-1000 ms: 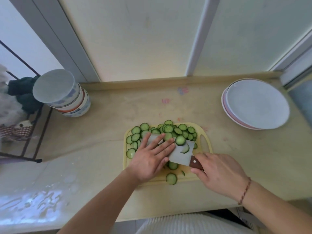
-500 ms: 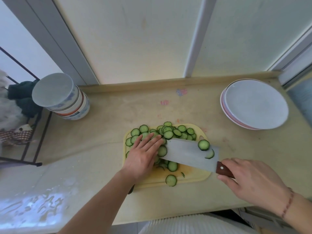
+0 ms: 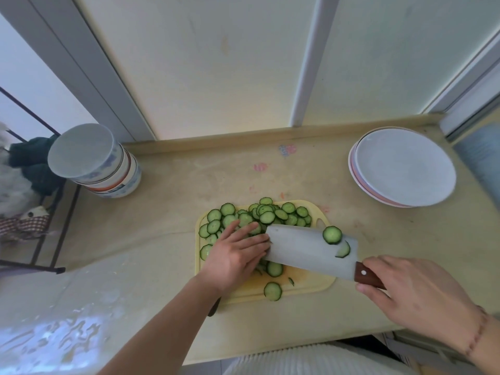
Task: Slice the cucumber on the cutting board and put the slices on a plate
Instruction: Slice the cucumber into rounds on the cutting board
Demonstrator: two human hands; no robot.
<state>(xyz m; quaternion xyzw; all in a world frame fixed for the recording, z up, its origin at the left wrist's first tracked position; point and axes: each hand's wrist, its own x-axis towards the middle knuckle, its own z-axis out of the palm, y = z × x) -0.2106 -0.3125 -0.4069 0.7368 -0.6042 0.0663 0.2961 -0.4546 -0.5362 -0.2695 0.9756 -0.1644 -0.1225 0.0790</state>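
Note:
A yellow cutting board (image 3: 311, 286) lies on the counter, covered with several round cucumber slices (image 3: 267, 216). My left hand (image 3: 238, 255) lies flat on the slices at the board's left, fingers straight, fingertips against the blade's tip. My right hand (image 3: 414, 293) grips the brown handle of a broad cleaver (image 3: 305, 250). The blade lies nearly flat above the board. Two slices (image 3: 332, 234) stick to the blade's upper face. Two stacked white plates (image 3: 403, 167) sit at the back right, nothing on them.
A stack of upturned bowls (image 3: 94, 161) stands at the back left of the counter. A black metal rack (image 3: 40, 239) with cloths lies past the counter's left edge. The counter's front edge runs just below the board.
The cleaver has slid to the right out from under my left hand, with two slices stuck to it. My left hand has stayed on the slices at the left of the board.

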